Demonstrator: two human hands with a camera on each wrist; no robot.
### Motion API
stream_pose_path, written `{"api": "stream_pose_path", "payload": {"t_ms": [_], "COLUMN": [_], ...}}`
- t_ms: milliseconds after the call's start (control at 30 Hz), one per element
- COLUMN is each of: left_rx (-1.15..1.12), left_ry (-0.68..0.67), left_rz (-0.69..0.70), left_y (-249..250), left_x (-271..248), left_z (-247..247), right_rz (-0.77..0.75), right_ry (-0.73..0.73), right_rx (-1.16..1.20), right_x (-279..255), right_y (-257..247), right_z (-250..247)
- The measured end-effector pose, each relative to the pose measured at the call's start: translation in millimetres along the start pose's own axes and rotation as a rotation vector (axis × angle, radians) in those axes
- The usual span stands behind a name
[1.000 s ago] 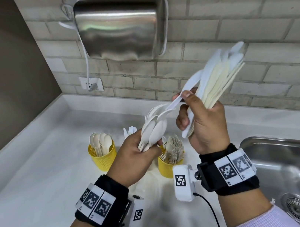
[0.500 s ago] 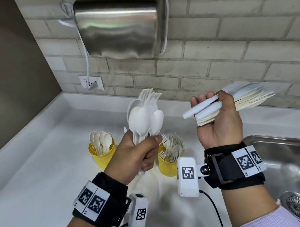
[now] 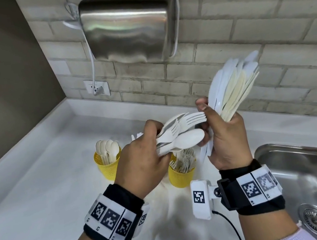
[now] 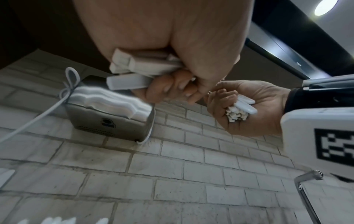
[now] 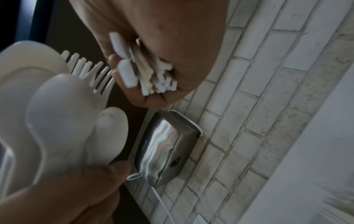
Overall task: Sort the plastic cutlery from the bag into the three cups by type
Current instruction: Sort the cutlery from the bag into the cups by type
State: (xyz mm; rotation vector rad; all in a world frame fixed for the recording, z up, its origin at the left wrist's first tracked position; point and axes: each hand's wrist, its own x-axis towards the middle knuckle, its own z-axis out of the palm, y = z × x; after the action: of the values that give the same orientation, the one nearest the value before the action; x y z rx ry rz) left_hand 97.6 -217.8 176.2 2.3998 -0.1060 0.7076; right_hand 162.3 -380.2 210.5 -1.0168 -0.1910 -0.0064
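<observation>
I judge the sort to be well under way but not finished. Taking the sink (image 3: 310, 179) as my landmark: left of it on the counter stands a yellow cup of forks (image 3: 180, 168), tines up and crowded, and further left a second yellow cup of spoons (image 3: 108, 160), bowls up. Behind the fork cup a few white tips (image 3: 136, 136) poke up; I take that for the third cup, with knives in it, though the cup itself is hidden behind my left hand. I see no bag in any view.

What is left is in my hands, both raised above the counter, left of the sink. My left hand (image 3: 145, 158) is curled round a mixed bundle of forks and spoons (image 3: 180, 135), heads pointing toward the right hand; the left wrist view shows the handle ends (image 4: 134, 71) jutting out of the fist. My right hand (image 3: 226, 136) is closed on a fan of knives (image 3: 233, 90), blades up toward the brick wall, its thumb and forefinger right at the fork tines. The mixed bundle must be split, then all three kinds dropped in.

The cutlery is thin, smooth plastic, some pieces bright white, others cream; I expect it to slide easily
</observation>
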Motion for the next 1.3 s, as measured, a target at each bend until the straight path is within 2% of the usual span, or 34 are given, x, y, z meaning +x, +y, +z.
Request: {"api": "stream_pose_path", "payload": {"t_ms": [67,233,367,467,600,767,1000,1133,1300], "left_rx": [-0.138,-0.916,-1.159,-1.238,-1.285,-1.312,-1.435,-1.461,-1.355], "left_ry": [-0.021,-0.186,-0.31,-0.363,-0.422,-0.446,-0.535,-0.568,-0.569], "left_rz": [-0.055,-0.391,-0.46,-0.467,-0.454,-0.419,-0.416,-0.399,-0.379], "left_y": [1.4,4.1,-1.7,-3.2,-5.2,-4.1,-6.8,-8.0,-6.7], "left_x": [0.0,-1.8,-1.6,-1.7,-1.7,-3.8,-5.7,-6.0,-4.0], "left_z": [-1.3,-3.3,-4.3,-5.5,-6.7,-9.4,-11.7,-12.6,-16.6], "right_rz": [0.042,0.098,0.06,0.021,-0.002,0.101,0.144,0.065,0.011], "right_ry": [-0.054,-0.183,-0.29,-0.362,-0.357,-0.337,-0.256,-0.335,-0.4], "right_rx": [0.025,-0.079,-0.243,-0.297,-0.347,-0.205,-0.148,-0.228,-0.275], "right_x": [-1.5,-3.6,-5.7,-8.2,-11.3,-13.6,-9.0,-6.7,-3.2], "right_y": [0.0,-0.4,1.5,0.4,-0.2,4.2,4.5,1.8,-2.0], "right_z": [-1.7,-3.4,1.2,6.0,8.0,10.8,11.8,11.1,8.1]}}
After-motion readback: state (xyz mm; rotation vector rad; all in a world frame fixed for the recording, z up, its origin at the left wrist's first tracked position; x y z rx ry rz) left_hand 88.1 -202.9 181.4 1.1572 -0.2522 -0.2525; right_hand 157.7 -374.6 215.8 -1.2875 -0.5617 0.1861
